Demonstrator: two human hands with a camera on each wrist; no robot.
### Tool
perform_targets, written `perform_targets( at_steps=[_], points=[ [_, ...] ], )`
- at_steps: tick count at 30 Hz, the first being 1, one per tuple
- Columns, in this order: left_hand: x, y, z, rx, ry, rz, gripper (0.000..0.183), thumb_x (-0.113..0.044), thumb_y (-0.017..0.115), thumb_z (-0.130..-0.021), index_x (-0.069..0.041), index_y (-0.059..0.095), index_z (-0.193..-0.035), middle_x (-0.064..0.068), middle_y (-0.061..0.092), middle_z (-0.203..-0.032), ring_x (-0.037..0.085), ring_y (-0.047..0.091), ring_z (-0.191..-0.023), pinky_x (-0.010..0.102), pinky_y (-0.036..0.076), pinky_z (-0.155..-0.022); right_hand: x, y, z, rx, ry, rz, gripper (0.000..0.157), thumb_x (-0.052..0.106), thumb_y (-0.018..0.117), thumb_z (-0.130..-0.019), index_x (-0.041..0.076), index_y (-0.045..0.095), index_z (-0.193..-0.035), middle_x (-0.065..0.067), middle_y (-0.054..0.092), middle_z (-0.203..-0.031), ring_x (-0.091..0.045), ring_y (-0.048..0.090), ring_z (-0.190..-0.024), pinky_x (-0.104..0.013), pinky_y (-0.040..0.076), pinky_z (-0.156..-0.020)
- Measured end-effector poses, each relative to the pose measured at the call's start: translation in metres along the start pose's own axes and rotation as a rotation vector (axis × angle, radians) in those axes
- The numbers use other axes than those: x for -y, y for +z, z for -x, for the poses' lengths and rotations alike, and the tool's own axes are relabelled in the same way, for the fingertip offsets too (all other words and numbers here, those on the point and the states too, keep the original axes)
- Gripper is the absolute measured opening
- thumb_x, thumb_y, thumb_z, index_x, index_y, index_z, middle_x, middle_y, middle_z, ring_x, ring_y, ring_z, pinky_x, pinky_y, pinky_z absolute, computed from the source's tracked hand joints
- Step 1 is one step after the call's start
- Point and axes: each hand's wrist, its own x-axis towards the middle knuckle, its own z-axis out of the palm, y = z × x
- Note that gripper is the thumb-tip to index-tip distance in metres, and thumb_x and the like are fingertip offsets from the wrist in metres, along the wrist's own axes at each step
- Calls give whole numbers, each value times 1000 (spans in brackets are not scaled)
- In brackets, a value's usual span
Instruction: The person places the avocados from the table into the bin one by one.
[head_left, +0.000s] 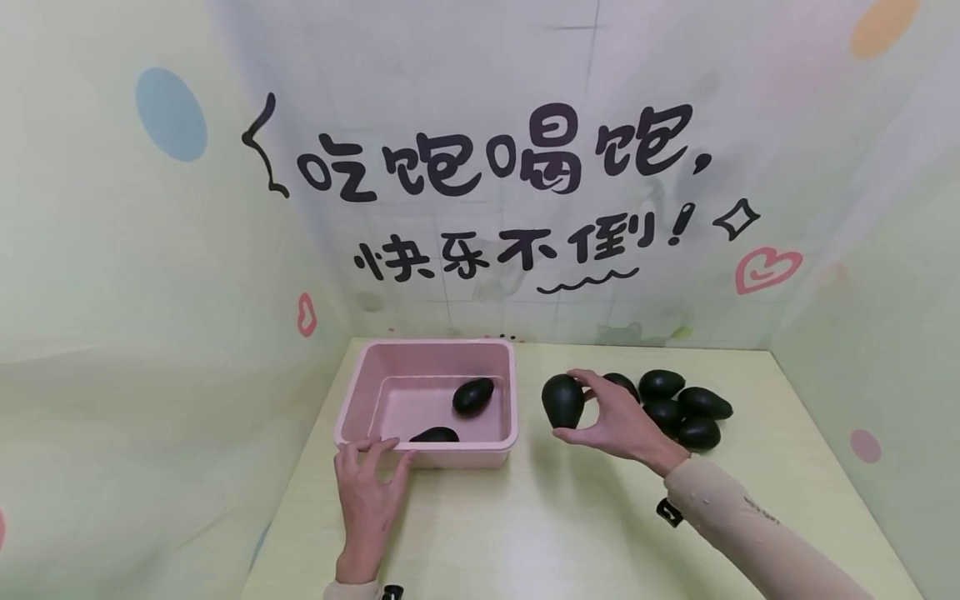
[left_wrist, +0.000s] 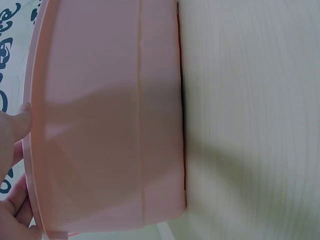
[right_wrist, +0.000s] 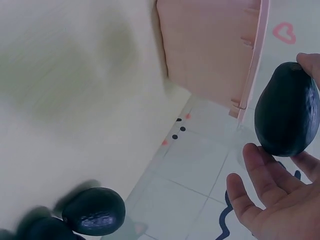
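Observation:
My right hand (head_left: 611, 417) grips a dark, pear-shaped avocado (head_left: 562, 402) between thumb and fingers, held up to the right of the pink plastic bin (head_left: 457, 458). In the right wrist view this avocado (right_wrist: 286, 110) has a smooth, glossy skin, and some fingers spread away from it. My left hand (head_left: 369, 496) holds the bin's near rim at its left corner, fingertips over the edge. The left wrist view shows fingers and thumb at that rim (left_wrist: 31, 165). Inside the bin lie two avocados, one toward the right (head_left: 473, 397) and one partly hidden behind the near wall (head_left: 437, 435).
Several more avocados (head_left: 705, 402) lie grouped on the pale wooden table (head_left: 480, 533), right of the bin; my right hand partly covers some. A printed curtain (head_left: 480, 83) with black lettering hangs behind the table, and pale sheets flank both sides.

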Motion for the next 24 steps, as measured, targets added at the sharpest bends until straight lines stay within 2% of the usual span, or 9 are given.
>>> perform_targets(
  at_steps=[9, 16, 24],
  points=[
    [0, -1, 0, 3, -8, 4, 33, -14, 95, -73, -3, 77, -97, 25, 63, -108, 43, 53, -100, 47, 38, -88, 12, -3, -7, 18, -69, 41, 93, 54, 91, -78, 11, 53, -152, -7, 66, -144, -24, 70, -112, -43, 60, -90],
    [-1, -2, 0, 30, -29, -1, 34, -15, 95, -74, -3, 77, -99, 26, 64, -110, 43, 52, -103, 49, 40, -91, 19, -2, -12, 20, -107, 57, 92, 51, 92, -78, 10, 54, -151, -8, 65, -148, -23, 69, -112, -43, 60, -94],
    [-1, -3, 0, 24, -28, -4, 34, -16, 95, -74, -3, 76, -100, 26, 63, -110, 44, 53, -102, 49, 40, -90, 29, 1, -21, 42, -152, 56, 92, 52, 91, -77, 9, 55, -150, -7, 65, -147, -21, 71, -109, -42, 59, -94]
  ],
)
